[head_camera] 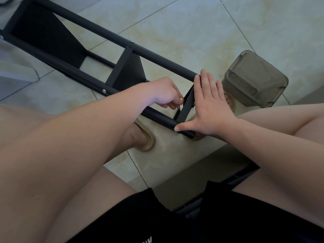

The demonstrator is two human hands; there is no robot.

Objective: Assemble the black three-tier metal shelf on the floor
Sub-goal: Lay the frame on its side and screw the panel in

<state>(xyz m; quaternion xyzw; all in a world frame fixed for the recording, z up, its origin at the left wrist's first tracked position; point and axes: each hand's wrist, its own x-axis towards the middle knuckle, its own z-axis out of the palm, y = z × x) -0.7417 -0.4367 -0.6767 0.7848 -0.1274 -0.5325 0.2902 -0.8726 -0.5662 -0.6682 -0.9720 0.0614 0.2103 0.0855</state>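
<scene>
Bracing the black shelf frame [157, 57] on the floor tiles, I press my right hand [212, 109] flat, fingers straight, against the last tier panel [185, 106]. My left hand [163, 92] pinches a small part [181, 99], unidentifiable. I'd keep the panel square while fastening.

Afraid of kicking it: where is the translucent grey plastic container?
Head view, upper right: the translucent grey plastic container sits on the tiled floor just beyond the right hand.
</scene>
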